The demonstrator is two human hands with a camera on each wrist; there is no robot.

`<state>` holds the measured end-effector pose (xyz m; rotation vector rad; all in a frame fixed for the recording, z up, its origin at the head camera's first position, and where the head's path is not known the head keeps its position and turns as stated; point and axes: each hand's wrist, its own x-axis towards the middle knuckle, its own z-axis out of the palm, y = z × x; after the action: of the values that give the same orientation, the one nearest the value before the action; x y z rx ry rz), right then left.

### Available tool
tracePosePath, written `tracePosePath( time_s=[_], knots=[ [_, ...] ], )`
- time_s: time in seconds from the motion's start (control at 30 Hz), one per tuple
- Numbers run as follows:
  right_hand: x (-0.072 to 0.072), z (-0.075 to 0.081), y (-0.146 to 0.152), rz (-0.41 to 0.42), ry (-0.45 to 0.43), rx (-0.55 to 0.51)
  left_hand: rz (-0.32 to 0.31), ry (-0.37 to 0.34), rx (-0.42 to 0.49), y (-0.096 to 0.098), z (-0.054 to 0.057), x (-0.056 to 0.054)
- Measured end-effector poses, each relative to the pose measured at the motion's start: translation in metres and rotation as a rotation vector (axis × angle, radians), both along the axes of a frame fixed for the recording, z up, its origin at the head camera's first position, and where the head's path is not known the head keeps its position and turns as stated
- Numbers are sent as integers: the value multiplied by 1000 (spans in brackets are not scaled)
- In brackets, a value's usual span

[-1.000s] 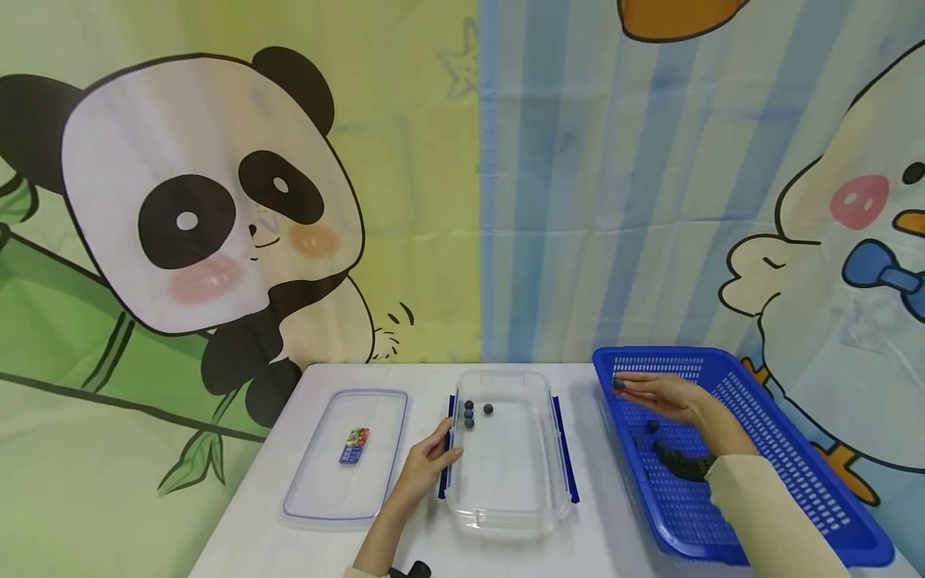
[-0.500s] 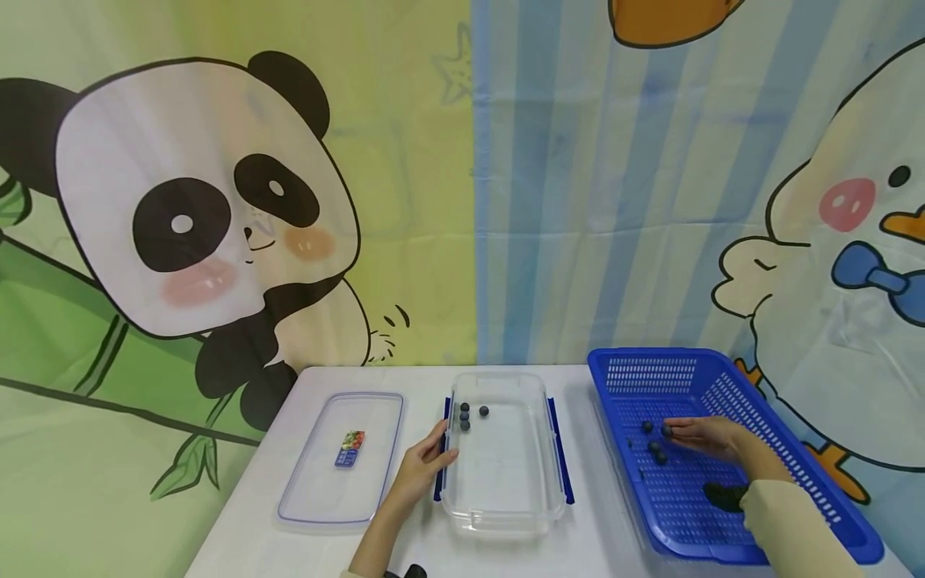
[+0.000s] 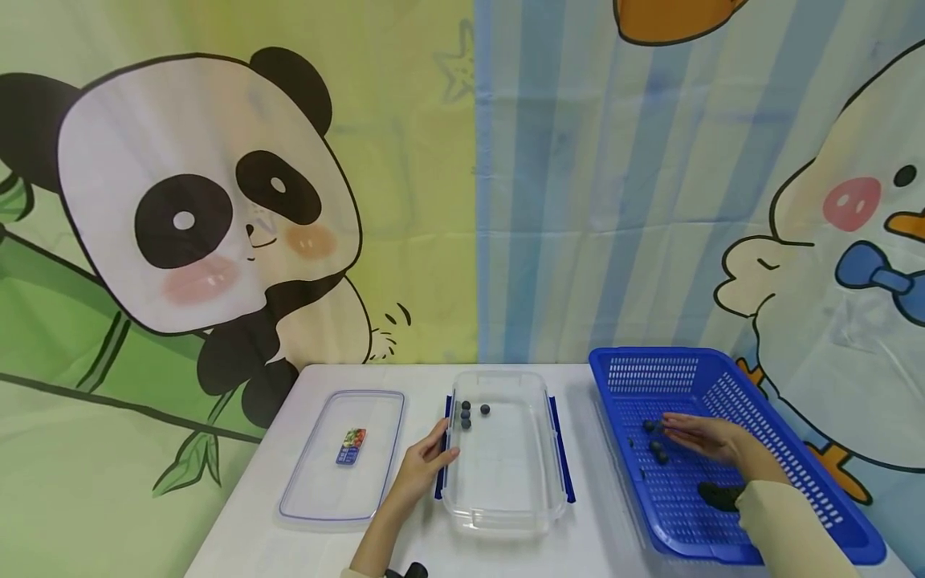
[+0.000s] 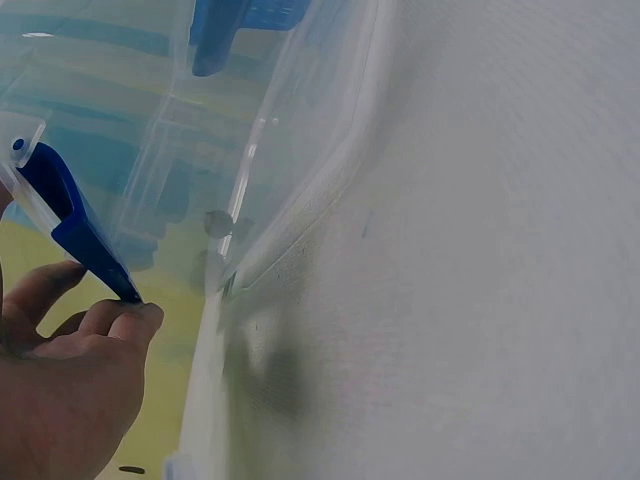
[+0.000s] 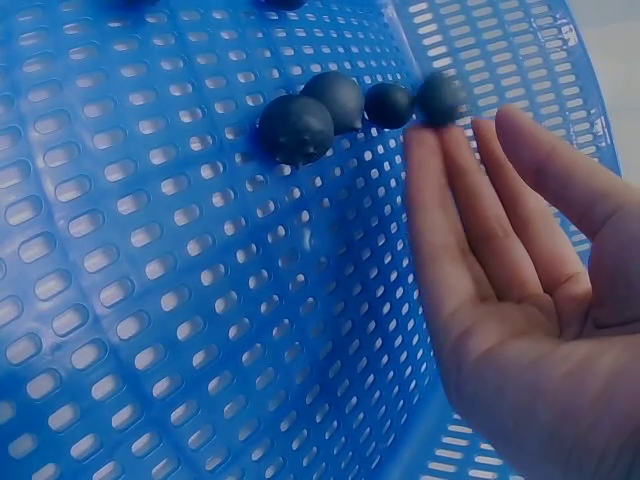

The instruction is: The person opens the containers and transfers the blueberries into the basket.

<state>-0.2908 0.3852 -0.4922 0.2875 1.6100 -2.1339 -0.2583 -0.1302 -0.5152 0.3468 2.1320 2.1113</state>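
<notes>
At the left side of a clear food storage box (image 3: 513,474), my left hand (image 3: 417,470) holds its edge, thumb by the rim and fingers at the blue latch (image 4: 75,220). Several blueberries (image 3: 466,415) lie at the box's upper left. My right hand (image 3: 704,437) is inside the blue basket (image 3: 672,530), fingers straight. In the right wrist view, a blueberry (image 5: 440,98) sits right at the fingertips, and the thumb stands apart from it. More blueberries (image 5: 297,130) lie in a line beside it.
A clear lid (image 3: 311,498) with a coloured label (image 3: 352,446) lies left of the box on the white table (image 3: 246,522). Behind hangs a curtain (image 3: 405,201) with cartoon animals. A dark band (image 3: 719,495) is around the right wrist.
My right hand has gone from the basket's far left rim, with a blueberry at its fingertips, down into the basket beside other blueberries. Its thumb is now clear of the berry. My left hand has stayed.
</notes>
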Motion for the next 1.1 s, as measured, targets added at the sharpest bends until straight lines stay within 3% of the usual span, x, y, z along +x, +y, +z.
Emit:
tracePosePath(
  time_s=[0.1,0.23,0.33,0.5,0.63,0.73,0.87,0.97,1.1],
  knots=[
    [1,0,-1,-61,-4,71,-1,1,-6,0,0,0],
    [0,8,-10,-101,10,45,-9,0,5,0,0,0],
    [-6,25,-28,-63,59,0,-9,-1,16,0,0,0],
    [-23,58,-83,35,172,14,6,2,19,1,-1,1],
    [-35,71,-145,33,238,38,12,-6,12,1,-1,1],
    [-43,69,-194,56,282,86,12,-6,10,1,-4,0],
    [-49,55,-249,64,268,141,10,-2,27,2,-16,-7],
    [-53,41,-280,2,195,179,16,0,32,3,-26,-12],
    [-58,24,-306,-103,109,239,26,6,24,1,-29,-12]
  ],
)
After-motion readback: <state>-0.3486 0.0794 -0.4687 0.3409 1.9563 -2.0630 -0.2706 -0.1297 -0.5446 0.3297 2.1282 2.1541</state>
